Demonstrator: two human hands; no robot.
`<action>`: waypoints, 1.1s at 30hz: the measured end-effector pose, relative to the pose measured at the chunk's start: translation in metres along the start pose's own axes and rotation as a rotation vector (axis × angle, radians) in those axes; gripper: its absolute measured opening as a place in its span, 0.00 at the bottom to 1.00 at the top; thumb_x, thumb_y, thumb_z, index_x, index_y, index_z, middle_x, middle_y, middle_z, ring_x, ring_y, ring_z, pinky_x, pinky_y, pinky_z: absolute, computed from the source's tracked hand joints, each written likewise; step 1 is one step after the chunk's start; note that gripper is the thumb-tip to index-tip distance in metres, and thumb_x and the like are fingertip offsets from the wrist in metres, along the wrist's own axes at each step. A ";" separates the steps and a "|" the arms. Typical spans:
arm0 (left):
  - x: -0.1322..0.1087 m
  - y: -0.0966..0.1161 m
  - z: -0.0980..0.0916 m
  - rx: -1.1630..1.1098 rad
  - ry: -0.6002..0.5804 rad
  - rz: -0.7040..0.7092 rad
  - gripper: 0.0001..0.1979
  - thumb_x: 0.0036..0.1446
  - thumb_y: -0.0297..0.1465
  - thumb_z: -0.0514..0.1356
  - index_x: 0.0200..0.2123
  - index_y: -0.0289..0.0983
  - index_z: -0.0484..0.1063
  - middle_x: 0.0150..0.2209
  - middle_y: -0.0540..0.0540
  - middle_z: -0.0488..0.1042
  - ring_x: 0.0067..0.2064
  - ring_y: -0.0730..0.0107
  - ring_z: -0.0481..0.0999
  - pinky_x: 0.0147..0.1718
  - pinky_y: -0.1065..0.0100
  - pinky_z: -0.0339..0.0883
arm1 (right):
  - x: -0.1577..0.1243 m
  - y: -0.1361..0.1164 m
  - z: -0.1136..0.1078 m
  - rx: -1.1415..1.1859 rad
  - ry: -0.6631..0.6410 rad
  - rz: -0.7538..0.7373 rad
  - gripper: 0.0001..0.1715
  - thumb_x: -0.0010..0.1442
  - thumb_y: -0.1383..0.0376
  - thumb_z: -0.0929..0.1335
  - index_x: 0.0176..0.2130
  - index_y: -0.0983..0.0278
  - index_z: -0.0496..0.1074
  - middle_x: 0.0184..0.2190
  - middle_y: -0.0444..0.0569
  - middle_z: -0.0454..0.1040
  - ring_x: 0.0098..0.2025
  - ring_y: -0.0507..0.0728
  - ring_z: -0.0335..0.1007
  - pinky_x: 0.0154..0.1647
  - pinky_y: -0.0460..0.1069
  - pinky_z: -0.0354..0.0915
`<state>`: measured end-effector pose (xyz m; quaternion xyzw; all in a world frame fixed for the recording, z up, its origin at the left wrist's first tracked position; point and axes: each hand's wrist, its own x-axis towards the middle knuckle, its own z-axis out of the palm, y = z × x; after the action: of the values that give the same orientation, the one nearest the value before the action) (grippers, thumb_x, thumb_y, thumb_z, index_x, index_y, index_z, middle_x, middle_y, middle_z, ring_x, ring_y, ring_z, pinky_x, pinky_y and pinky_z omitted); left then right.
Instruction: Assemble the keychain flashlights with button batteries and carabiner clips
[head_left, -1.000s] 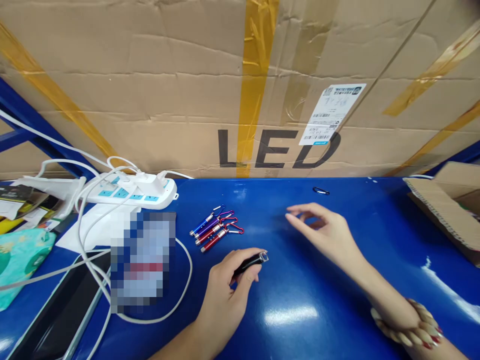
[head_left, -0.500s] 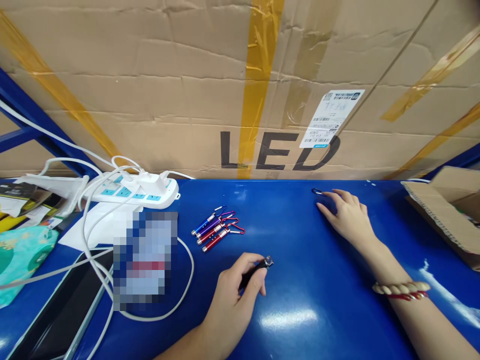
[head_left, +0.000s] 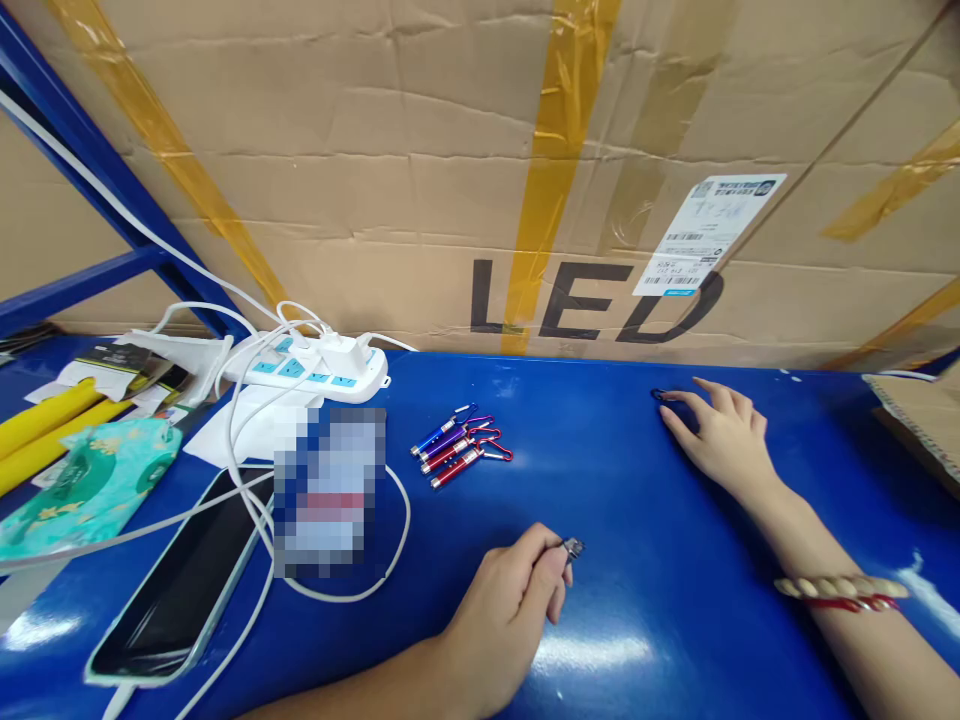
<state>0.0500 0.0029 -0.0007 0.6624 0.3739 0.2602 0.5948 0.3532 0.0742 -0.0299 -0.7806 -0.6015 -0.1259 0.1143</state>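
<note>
My left hand (head_left: 510, 615) is closed around a small black keychain flashlight (head_left: 574, 548). Only its silver end shows beyond the thumb and forefinger; the body is hidden in the fist. Farther back on the right, the thumb and forefinger of my right hand (head_left: 716, 435) close on a small black carabiner (head_left: 658, 395) at the tabletop, the other fingers loosely bent. Several keychain flashlights with carabiners lie in a slanted row left of centre: a blue one (head_left: 435, 440), a purple one (head_left: 444, 444) and red ones (head_left: 456, 468).
A white power strip (head_left: 367, 378) with plugs and looping cables stands at the back left. Before it lie a phone (head_left: 180, 580), a blurred-out patch (head_left: 330, 500) and a green packet (head_left: 112, 470). A large carton (head_left: 420, 200) backs the blue table (head_left: 465, 540); an open box (head_left: 922, 420) sits right.
The view has swung left, shifting the scene rightward. My left hand has come slightly nearer and turned, so the flashlight's black body no longer shows. My right thumb and forefinger are closer together.
</note>
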 end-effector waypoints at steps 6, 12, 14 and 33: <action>0.007 0.003 -0.013 0.071 0.056 0.017 0.11 0.64 0.33 0.43 0.29 0.39 0.56 0.21 0.55 0.60 0.25 0.72 0.61 0.27 0.70 0.54 | -0.004 0.002 -0.006 -0.007 -0.019 -0.079 0.15 0.62 0.60 0.60 0.37 0.62 0.73 0.44 0.56 0.71 0.46 0.65 0.64 0.42 0.57 0.59; 0.016 0.007 -0.025 0.075 0.188 -0.038 0.12 0.65 0.36 0.41 0.29 0.40 0.54 0.20 0.56 0.59 0.22 0.72 0.59 0.24 0.70 0.51 | -0.014 -0.015 -0.009 0.038 -0.073 -0.234 0.22 0.64 0.56 0.56 0.33 0.62 0.72 0.36 0.54 0.71 0.37 0.63 0.67 0.31 0.54 0.61; 0.016 0.005 -0.024 0.088 0.178 -0.048 0.12 0.65 0.36 0.41 0.29 0.41 0.53 0.20 0.56 0.59 0.23 0.72 0.60 0.25 0.70 0.52 | -0.019 -0.029 -0.012 0.076 -0.086 -0.311 0.23 0.65 0.55 0.55 0.34 0.62 0.71 0.37 0.53 0.71 0.38 0.61 0.67 0.33 0.53 0.62; 0.014 0.008 -0.026 0.095 0.181 -0.088 0.14 0.66 0.37 0.40 0.28 0.40 0.54 0.21 0.56 0.59 0.23 0.72 0.60 0.26 0.69 0.51 | -0.049 -0.097 -0.051 0.489 -0.403 -0.805 0.20 0.65 0.60 0.60 0.56 0.56 0.64 0.57 0.51 0.64 0.57 0.60 0.58 0.53 0.58 0.59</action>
<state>0.0394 0.0297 0.0094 0.6464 0.4667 0.2744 0.5377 0.2442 0.0375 0.0042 -0.4465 -0.8763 0.1377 0.1177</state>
